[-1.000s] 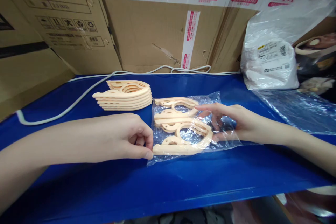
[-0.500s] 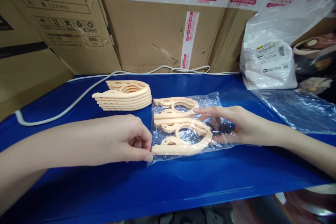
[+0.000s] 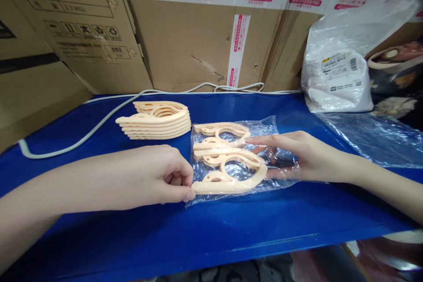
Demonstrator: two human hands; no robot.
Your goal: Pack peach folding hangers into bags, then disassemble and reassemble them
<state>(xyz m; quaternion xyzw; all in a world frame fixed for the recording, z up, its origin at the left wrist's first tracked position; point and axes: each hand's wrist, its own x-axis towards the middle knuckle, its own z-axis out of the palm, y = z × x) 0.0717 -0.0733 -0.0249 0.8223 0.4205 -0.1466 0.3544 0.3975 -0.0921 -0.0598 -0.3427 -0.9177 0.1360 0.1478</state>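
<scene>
A clear plastic bag [image 3: 206,172] lies flat on the blue table, with cream folding hangers [image 3: 249,183] inside it in two groups, one nearer me and one behind. My left hand [image 3: 165,174] is closed at the bag's left edge, thumb and curled fingers pinching the film by the near hanger's tip. At the bag's right end, my right hand [image 3: 304,156] has its fingers apart. Its index fingertip touches the rear group's curved end, and the thumb lies against the near group's. A neat stack of matching folded hangers [image 3: 155,125] stands behind my left hand.
Cardboard boxes [image 3: 198,31] wall off the back of the blue table [image 3: 211,229]. A white cable [image 3: 109,128] runs along the back and left. A white plastic bag with labels [image 3: 340,79] stands back right, near flat clear film [image 3: 373,136].
My left hand has shifted slightly to the right against the bag's edge. My right hand has barely moved, and the hangers stay in place.
</scene>
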